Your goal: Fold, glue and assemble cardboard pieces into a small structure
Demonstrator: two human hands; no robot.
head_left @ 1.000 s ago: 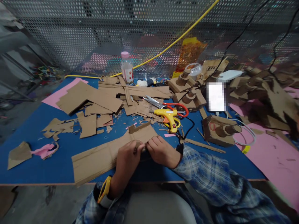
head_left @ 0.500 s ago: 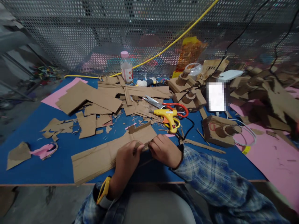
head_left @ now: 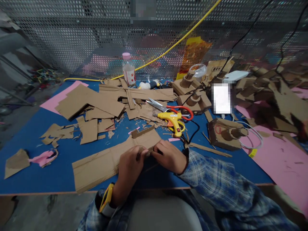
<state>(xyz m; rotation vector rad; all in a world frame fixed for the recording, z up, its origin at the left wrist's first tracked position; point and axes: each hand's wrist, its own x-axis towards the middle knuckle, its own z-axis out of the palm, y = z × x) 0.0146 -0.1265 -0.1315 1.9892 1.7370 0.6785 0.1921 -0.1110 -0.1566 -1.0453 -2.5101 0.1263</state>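
A long brown cardboard strip (head_left: 96, 165) lies at a slant near the table's front edge, with a small folded flap (head_left: 143, 131) standing up at its far right end. On its near edge, my left hand (head_left: 131, 163) is closed, thumb and fingers pinching the cardboard. My right hand (head_left: 169, 155) grips the same edge just to the right, its fingers curled. The exact spot under the fingertips is partly hidden. Beyond the hands lie a yellow glue gun (head_left: 176, 123) and red-handled scissors (head_left: 183, 110), their blades pointing left.
Cardboard scraps (head_left: 89, 128) cover the left and middle of the blue table (head_left: 60, 176). Cardboard boxes with round posts (head_left: 223, 134) stand at right, beside pink sheets (head_left: 276, 160). A pink-capped bottle (head_left: 129, 70) stands before the perforated metal panel (head_left: 101, 35).
My right hand has shifted slightly left along the cardboard edge, closer to my left hand. The camera view has moved a little; the tools lie where they were.
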